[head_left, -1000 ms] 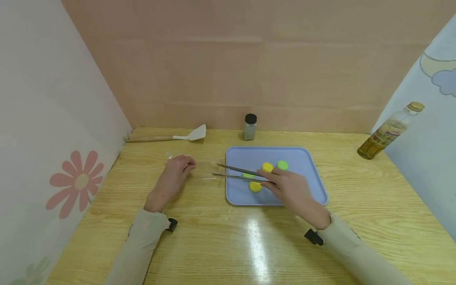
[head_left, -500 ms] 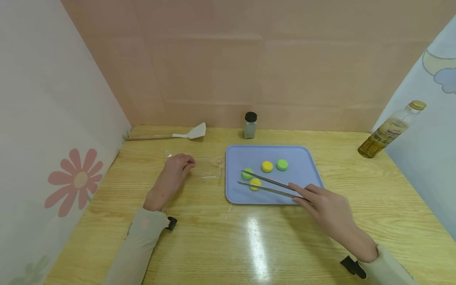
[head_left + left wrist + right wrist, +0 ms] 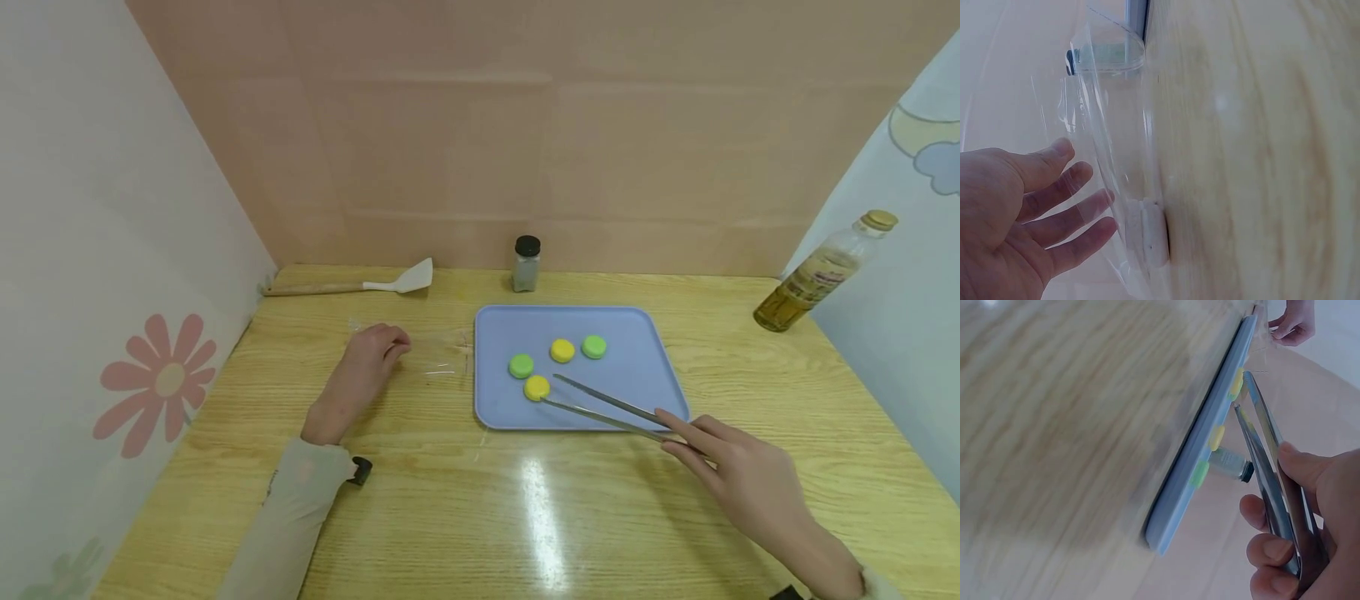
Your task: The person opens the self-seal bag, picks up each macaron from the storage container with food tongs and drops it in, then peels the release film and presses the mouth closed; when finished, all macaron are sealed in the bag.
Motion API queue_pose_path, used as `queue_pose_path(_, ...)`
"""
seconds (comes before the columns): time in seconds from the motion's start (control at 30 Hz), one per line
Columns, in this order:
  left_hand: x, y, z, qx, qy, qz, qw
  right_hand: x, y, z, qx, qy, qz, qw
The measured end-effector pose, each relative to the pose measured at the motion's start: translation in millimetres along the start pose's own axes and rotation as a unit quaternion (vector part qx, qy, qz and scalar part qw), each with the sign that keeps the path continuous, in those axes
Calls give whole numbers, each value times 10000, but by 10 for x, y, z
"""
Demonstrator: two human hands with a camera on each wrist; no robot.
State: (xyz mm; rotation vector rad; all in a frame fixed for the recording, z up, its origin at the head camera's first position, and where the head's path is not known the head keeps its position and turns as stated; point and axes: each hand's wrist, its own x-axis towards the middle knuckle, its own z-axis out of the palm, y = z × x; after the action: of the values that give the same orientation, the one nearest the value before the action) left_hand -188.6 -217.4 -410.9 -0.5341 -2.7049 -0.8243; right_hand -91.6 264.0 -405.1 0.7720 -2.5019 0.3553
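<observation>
My left hand (image 3: 365, 371) pinches the upper film of a clear plastic bag (image 3: 442, 354) lying left of the tray. In the left wrist view the bag (image 3: 1107, 112) stands lifted off the table, its far end gaping. A pale, rounded piece (image 3: 1155, 234) shows through the film near my fingertips. My right hand (image 3: 750, 479) grips metal tongs (image 3: 607, 415), whose tips are spread with nothing between them. One tip overlaps the front yellow macaron (image 3: 536, 387) in the head view. Behind it lie a green macaron (image 3: 521, 366), another yellow macaron (image 3: 562, 350) and another green macaron (image 3: 594, 347).
The blue tray (image 3: 637, 375) sits mid-table. Behind it stands a small black-capped jar (image 3: 527, 267). A spatula (image 3: 322, 290) with a wooden handle lies at the back left, and an oil bottle (image 3: 806, 287) stands at the right near the wall.
My right hand has drawn the tongs rightward and toward me, from the bag's mouth back over the tray's front. The macarons show fully again. My left hand keeps its place at the bag.
</observation>
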Motion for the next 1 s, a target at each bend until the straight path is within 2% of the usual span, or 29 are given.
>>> queue_pose_path(0.27,-5,-19,8,45,39,93,9999,-82,38,-5,-180,-272,138,9994)
queue_pose_path(0.6,2,-11,9,-53,38,53,10000,-77,74,95,-20,-89,-106,9999)
queue_pose_path(1.0,-2,-6,13,-80,36,9,10000,29,30,179,158,-103,-189,9996)
